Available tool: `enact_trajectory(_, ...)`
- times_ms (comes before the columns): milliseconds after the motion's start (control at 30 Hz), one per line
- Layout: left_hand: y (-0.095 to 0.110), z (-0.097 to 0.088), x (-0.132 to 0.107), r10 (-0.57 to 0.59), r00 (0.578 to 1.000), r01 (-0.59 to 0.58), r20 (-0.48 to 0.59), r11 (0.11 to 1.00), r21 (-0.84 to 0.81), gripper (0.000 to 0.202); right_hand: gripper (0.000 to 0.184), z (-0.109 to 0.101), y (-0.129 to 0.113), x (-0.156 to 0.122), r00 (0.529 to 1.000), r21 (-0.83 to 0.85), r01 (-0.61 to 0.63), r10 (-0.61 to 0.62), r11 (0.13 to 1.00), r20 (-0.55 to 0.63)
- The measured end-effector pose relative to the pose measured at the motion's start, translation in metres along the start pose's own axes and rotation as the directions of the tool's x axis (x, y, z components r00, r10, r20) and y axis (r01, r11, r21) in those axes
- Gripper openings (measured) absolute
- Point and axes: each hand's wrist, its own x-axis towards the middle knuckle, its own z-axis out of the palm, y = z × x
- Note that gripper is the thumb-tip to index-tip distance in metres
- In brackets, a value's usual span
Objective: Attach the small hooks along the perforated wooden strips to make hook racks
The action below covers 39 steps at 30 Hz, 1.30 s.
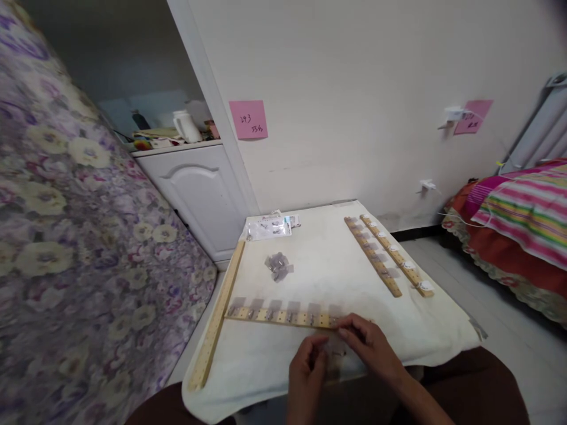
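Observation:
A narrow wooden strip with holes (pixel 302 318) lies across the near part of the table. Small metal pieces, each with a greyish translucent square (pixel 294 307), sit along it in a row. My right hand (pixel 370 345) is at the strip's right part, thumb and forefinger closed together at its edge, by the last piece. Whether they grip the strip or a small part cannot be made out. My left hand (pixel 307 366) is just in front of the strip, fingers curled in; anything inside is hidden. A tiny dark object (pixel 339 353) lies between my hands.
A cloth-covered table (pixel 319 248) bears a pile of similar metal pieces (pixel 279 267) and clear packets (pixel 269 228). A long bare strip (pixel 219 316) lies at left. At right are a strip with translucent squares (pixel 372 255) and one with white round pieces (pixel 396 255).

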Motion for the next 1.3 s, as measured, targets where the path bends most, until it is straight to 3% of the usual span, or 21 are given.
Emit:
enact_trajectory(100,0.003,0.002,-0.002,-0.019,1.000,0.019,0.017,0.999,-0.028,0.029,0.026,0.004,0.003,-0.001,0.998,0.008,-0.017,0.016,1.000,0.056)
enact_trajectory(233,-0.003,0.007,0.000,-0.136,0.990,0.144,0.048,0.961,-0.235,0.032,0.031,0.004,0.005,-0.004,0.998,0.062,-0.051,0.049,0.997,0.033)
enact_trajectory(367,-0.014,0.015,0.002,-0.313,0.946,0.319,0.088,0.846,-0.427,0.039,0.033,-0.001,0.002,-0.005,0.993,0.134,-0.113,0.108,0.985,0.046)
enact_trajectory(533,-0.021,0.020,0.003,-0.408,0.906,0.409,0.109,0.784,-0.467,0.044,0.030,-0.004,0.000,-0.006,0.998,0.075,-0.061,0.061,0.995,-0.004)
enact_trajectory(733,-0.026,0.020,0.002,-0.344,0.925,0.379,0.160,0.810,-0.447,0.037,0.030,-0.009,0.003,-0.011,0.996,0.026,-0.089,0.089,0.996,0.008)
enact_trajectory(900,-0.031,0.034,-0.002,-0.365,0.905,0.423,0.220,0.829,-0.366,0.037,0.027,-0.022,0.017,-0.022,0.989,-0.075,-0.145,0.145,0.987,-0.001)
enact_trajectory(1133,-0.026,0.051,-0.002,-0.352,0.893,0.428,0.281,0.857,-0.288,0.034,0.023,-0.038,0.031,-0.031,0.985,-0.049,-0.175,0.174,0.983,-0.022)
enact_trajectory(1300,-0.021,0.054,-0.001,-0.235,0.920,0.307,0.314,0.930,-0.203,0.029,0.028,-0.060,0.035,-0.011,0.988,0.002,-0.150,0.150,0.989,-0.022)
